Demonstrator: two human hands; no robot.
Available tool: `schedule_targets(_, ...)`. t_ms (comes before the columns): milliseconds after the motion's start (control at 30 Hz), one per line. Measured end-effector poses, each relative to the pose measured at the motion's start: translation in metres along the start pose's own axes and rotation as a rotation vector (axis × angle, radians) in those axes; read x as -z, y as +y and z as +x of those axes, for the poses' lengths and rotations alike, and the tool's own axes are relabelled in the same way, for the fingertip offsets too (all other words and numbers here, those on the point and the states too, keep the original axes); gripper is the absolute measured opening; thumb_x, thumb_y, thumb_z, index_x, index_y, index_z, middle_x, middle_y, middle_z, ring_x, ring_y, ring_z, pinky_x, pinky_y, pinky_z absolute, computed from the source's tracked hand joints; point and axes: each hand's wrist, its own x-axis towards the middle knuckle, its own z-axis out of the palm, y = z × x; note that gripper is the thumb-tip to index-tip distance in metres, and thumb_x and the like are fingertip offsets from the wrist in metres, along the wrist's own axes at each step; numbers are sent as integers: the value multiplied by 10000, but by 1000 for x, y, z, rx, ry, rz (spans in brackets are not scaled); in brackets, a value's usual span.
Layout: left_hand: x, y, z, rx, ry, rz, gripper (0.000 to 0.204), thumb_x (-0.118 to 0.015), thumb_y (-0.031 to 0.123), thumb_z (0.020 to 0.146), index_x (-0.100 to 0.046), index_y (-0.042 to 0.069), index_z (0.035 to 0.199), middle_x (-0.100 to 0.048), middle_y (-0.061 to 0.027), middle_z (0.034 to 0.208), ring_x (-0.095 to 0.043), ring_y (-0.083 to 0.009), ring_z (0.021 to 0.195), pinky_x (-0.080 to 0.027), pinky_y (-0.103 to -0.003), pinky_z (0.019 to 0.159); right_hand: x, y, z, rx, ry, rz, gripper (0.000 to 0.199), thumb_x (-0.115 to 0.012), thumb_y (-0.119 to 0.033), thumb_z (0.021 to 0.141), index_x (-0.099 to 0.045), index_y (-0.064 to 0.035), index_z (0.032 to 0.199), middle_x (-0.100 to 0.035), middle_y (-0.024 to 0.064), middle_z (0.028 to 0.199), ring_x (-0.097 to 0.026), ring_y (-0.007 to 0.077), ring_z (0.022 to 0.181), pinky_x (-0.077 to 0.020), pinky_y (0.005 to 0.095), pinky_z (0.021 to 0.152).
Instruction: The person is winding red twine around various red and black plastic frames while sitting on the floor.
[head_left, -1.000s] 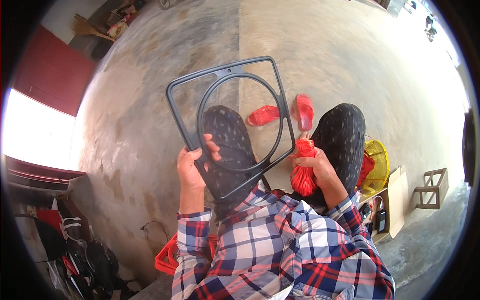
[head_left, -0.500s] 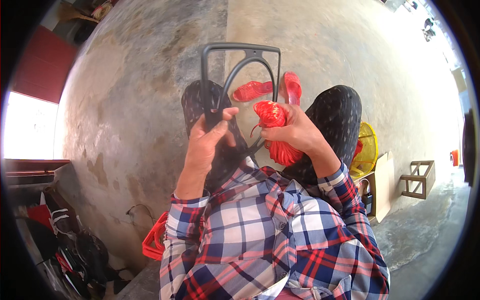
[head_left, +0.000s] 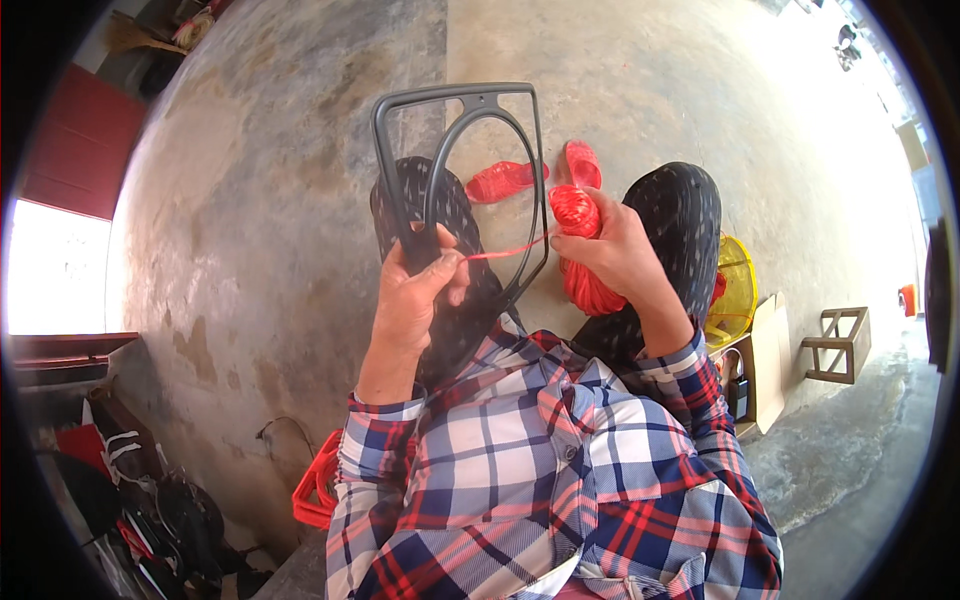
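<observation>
Left of centre in the frame, a smooth, dark grey, rounded-corner rectangular frame with a circular ring inside it (head_left: 470, 104) is held up at a slant, partly over the left knee. The left hand (head_left: 415, 285) is curled closed around its lower left side, thumb and forefinger drawn together where a thin, flat red strand (head_left: 505, 251) reaches them; whether that strand's end is only pinched there or also passes behind the bar is too small to tell. The strand runs across the ring's opening to the right hand (head_left: 620, 250), right of centre, whose fingers are wrapped around a glossy red bundle of stringy twine (head_left: 588, 285), bound into a rounded knob at the top and hanging in loose loops below. The sleeves belong to a soft red, white and blue plaid shirt (head_left: 560, 455), and the knees wear black trousers with pale flecks (head_left: 680, 210). Above the bundle, two textured red slippers (head_left: 500, 182) lie on the mottled, stained concrete floor (head_left: 270, 180). At the right of the frame are a round yellow mesh basket (head_left: 738, 290), a flat tan cardboard flap (head_left: 769, 365) and a square-legged wooden stool (head_left: 842, 345).
</observation>
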Motion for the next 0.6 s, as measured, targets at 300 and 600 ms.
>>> schedule_targets(300, -16, -1, -4, -12, -9, 144, 141, -658, 70, 874, -574, 32, 981, -594, -66, 665, -533, -129, 523, -381, -224, 476, -37, -9, -10, 124, -197, 299, 310, -703, -9, 777, -597, 10, 1068, -642, 10, 909, -579, 63, 819, -494, 244, 751)
schedule_targets(600, -17, -3, -10, -41, -39, 162, 191, -659, 123, 876, -596, 21, 1024, -648, -91, 774, -553, -123, 561, -419, -234, 514, -38, -11, -12, -6, -120, 559, 296, -687, 30, 796, -596, 1, 1076, -630, 10, 945, -589, 81, 852, -489, 251, 770)
